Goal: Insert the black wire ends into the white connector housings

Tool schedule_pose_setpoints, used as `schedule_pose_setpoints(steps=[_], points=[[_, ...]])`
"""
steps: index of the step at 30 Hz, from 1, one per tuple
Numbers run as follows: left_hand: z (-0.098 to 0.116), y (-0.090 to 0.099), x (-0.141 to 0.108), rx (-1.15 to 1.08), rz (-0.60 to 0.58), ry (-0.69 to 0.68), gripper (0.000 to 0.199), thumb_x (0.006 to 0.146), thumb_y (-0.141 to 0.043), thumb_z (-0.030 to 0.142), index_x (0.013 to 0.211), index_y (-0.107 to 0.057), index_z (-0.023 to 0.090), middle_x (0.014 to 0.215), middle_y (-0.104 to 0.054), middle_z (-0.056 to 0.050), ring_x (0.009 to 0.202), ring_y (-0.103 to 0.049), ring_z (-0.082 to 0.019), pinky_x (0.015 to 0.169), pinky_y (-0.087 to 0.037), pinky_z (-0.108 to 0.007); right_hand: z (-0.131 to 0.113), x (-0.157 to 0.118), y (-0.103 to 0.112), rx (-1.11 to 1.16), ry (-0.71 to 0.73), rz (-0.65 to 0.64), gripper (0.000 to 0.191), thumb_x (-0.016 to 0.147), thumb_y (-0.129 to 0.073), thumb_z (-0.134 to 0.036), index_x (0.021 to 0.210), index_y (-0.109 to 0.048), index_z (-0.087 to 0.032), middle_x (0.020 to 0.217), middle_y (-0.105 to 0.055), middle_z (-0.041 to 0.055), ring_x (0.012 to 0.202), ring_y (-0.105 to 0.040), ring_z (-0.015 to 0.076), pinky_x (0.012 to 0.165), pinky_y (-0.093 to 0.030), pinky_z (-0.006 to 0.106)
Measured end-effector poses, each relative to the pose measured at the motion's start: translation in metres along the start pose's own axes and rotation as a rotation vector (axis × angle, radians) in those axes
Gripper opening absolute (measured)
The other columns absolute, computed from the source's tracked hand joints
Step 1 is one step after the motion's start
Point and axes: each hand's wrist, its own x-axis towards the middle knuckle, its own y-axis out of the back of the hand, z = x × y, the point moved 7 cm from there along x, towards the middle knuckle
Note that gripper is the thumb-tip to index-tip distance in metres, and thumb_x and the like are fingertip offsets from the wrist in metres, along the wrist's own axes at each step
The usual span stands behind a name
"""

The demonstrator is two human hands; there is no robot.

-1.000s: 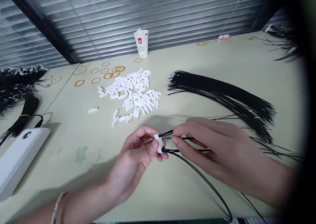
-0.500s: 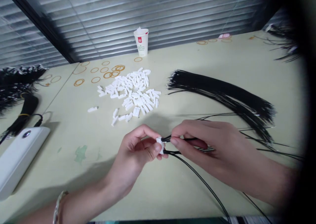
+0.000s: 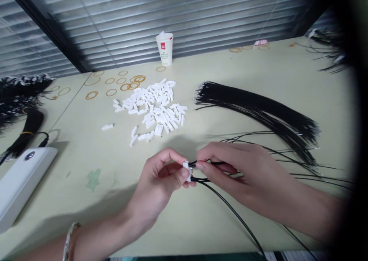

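Note:
Between the thumb and fingers of my left hand (image 3: 163,176) is a small white connector housing (image 3: 188,173), held above the table. Several black wires (image 3: 221,192) run out of its right side, some curving down toward the table's front edge. My right hand (image 3: 241,176) pinches a black wire (image 3: 194,164) close to the housing's upper end. A bright metal tip shows at the housing; whether it sits inside cannot be made out. More wires pass under my right palm, which hides part of them.
Loose white housings (image 3: 161,103) lie in a heap beyond my hands. A thick bundle of black wires (image 3: 258,107) rests at the right. Rubber bands (image 3: 133,85) and a paper cup (image 3: 165,50) are at the back. A white power bank (image 3: 28,184) with a cable lies left.
My right fingers have shifted slightly left, closer to the housing. My left hand still holds the housing, which sits a touch lower.

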Motion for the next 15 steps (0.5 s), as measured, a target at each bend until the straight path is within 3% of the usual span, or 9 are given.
schedule_pose_setpoints(steps=[8, 15], points=[[0.0003, -0.0020, -0.0005, -0.140, -0.057, 0.040, 0.006, 0.079, -0.061, 0.013, 0.079, -0.055, 0.014, 0.070, -0.057, 0.001, 0.062, -0.057, -0.008, 0.062, -0.042, -0.018, -0.0002, 0.0030, 0.0051, 0.061, -0.015, -0.049, 0.014, 0.087, -0.049, -0.017, 0.076, -0.056, -0.021, 0.062, -0.051, -0.0058, 0.052, -0.043, 0.0063, 0.048, -0.033, 0.020], [-0.0024, -0.0039, 0.0008, -0.293, -0.091, 0.109, 0.007, 0.078, -0.061, 0.012, 0.081, -0.054, 0.013, 0.073, -0.056, -0.001, 0.060, -0.055, -0.008, 0.060, -0.042, -0.019, -0.0071, -0.0052, 0.0053, -0.264, 0.286, -0.023, 0.014, 0.089, -0.044, -0.012, 0.094, -0.055, -0.018, 0.080, -0.053, 0.0020, 0.072, -0.046, 0.0147, 0.064, -0.037, 0.030]])
